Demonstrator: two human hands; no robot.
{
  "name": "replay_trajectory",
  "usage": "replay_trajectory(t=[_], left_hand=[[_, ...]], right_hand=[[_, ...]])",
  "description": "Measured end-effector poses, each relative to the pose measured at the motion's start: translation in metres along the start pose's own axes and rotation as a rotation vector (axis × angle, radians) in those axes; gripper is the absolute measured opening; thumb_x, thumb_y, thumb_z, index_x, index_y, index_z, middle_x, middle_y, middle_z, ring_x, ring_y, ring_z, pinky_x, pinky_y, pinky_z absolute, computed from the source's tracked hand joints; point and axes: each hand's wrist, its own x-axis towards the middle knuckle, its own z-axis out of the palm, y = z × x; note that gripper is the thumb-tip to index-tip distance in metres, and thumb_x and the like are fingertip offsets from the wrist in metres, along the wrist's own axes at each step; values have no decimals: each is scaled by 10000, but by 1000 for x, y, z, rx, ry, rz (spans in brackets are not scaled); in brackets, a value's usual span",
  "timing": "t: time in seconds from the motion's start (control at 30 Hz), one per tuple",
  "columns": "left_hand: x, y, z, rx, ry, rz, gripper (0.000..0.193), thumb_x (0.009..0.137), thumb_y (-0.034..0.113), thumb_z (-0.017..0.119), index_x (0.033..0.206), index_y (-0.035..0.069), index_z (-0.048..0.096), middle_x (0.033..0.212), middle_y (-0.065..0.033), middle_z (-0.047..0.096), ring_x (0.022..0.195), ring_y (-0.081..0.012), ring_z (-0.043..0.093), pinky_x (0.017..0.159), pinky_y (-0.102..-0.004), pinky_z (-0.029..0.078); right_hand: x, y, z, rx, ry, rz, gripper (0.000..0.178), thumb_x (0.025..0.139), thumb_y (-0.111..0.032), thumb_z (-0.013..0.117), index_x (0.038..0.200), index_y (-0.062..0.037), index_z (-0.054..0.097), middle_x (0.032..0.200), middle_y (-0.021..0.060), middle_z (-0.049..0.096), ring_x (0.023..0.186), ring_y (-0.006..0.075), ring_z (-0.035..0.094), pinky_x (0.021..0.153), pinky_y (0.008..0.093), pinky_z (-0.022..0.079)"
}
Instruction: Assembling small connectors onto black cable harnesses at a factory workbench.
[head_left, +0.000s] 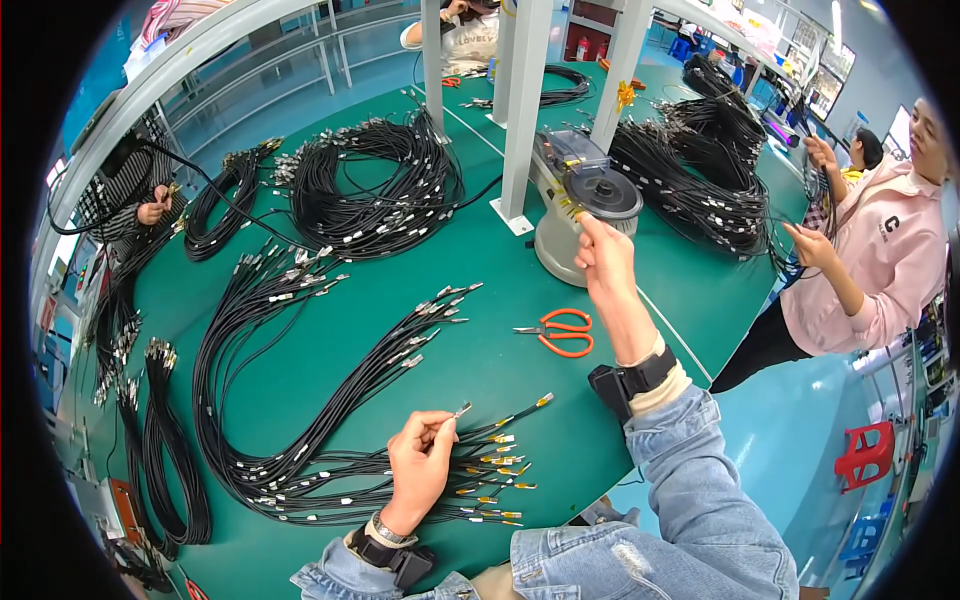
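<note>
Between the thumb and fingers of my left hand [418, 462] is the end of a black cable, with its small metal connector [461, 411] sticking out. Beside that hand, a fan of black cables [490, 470] lies with yellow-tagged ends. My right hand [607, 262] reaches to a grey round-based machine [560, 240] with a dark reel [603, 190] on top. Its fingertips are closed together at the machine's edge, by some small yellow tabs [566, 203]. Whether they grip a tab is too small to tell. Orange-handled scissors [562, 333] lie nearer me on the green table [530, 385].
Coiled black cable bundles lie at the back left [370, 185], far right [700, 170] and left edge [175, 450]. Grey metal posts [522, 110] rise from the table. A person in a pink jacket [870, 260] handles cables at right. Another person's hands [155, 205] work at far left.
</note>
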Motion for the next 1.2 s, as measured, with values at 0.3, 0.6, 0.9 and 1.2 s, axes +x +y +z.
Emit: replay_trajectory(t=[0.3, 0.6, 0.9, 1.2], left_hand=[[3, 2, 1, 57, 21, 49, 71, 848, -15, 610, 908, -45, 586, 736, -50, 632, 641, -57, 575, 545, -185, 443], [4, 18, -1, 233, 80, 154, 51, 833, -15, 624, 882, -29, 618, 703, -34, 609, 613, -43, 553, 533, -185, 433], [-1, 28, -3, 536, 118, 400, 142, 735, -30, 703, 856, 11, 642, 656, -57, 604, 523, -88, 563, 456, -203, 407], [2, 19, -4, 649, 152, 740, 236, 658, -43, 744, 859, 26, 642, 682, -52, 631, 528, -154, 597, 449, -237, 439]], right_hand=[[4, -1, 10, 113, 14, 22, 109, 847, -123, 633, 794, -49, 574, 595, -41, 442, 457, 48, 317, 510, 229, 311], [-73, -19, 35, 19, -416, 18, 133, 871, -115, 586, 765, -44, 549, 676, -5, 495, 562, 76, 414, 585, 234, 366], [-194, 30, 20, -253, -765, 251, 76, 878, -70, 583, 854, 2, 575, 784, -29, 545, 741, 38, 480, 652, 206, 409], [-196, 43, 21, -324, -727, 235, 104, 877, -78, 580, 827, 12, 580, 744, -29, 551, 681, 24, 474, 595, 204, 402]])
